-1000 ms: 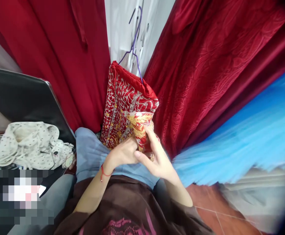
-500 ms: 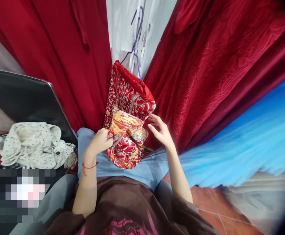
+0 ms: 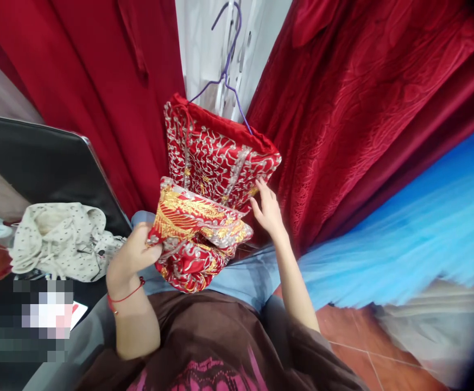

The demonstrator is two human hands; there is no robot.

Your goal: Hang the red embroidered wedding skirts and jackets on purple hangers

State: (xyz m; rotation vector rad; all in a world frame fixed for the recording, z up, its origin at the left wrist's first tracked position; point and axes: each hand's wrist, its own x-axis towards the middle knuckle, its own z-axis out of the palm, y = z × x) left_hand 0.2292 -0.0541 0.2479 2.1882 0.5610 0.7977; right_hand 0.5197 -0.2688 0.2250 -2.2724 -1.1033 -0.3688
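Observation:
A red garment (image 3: 210, 157) with silver and gold embroidery hangs on a purple wire hanger (image 3: 225, 76) in front of me. Its lower part is bunched and folded up above my lap, with a gold-patterned section on top. At the left side of that bunched part, my left hand (image 3: 133, 252) is closed on the cloth, thumb toward me. My right hand (image 3: 268, 212) lies against the garment's right edge, fingers stretched and thumb apart, fingertips touching the embroidery.
Dark red dresses (image 3: 367, 108) hang at the right and a plain red curtain-like cloth (image 3: 77, 65) at the left. Blue tulle (image 3: 403, 233) spreads on the right. A black chair back (image 3: 45, 157) and a spotted white cloth bag (image 3: 63, 239) stand left, near a phone-like blurred patch.
My left hand has moved left and pulled the bunched cloth with it, so the garment is spread wider. The hanger has turned more face-on. My right fingers now touch the garment's edge.

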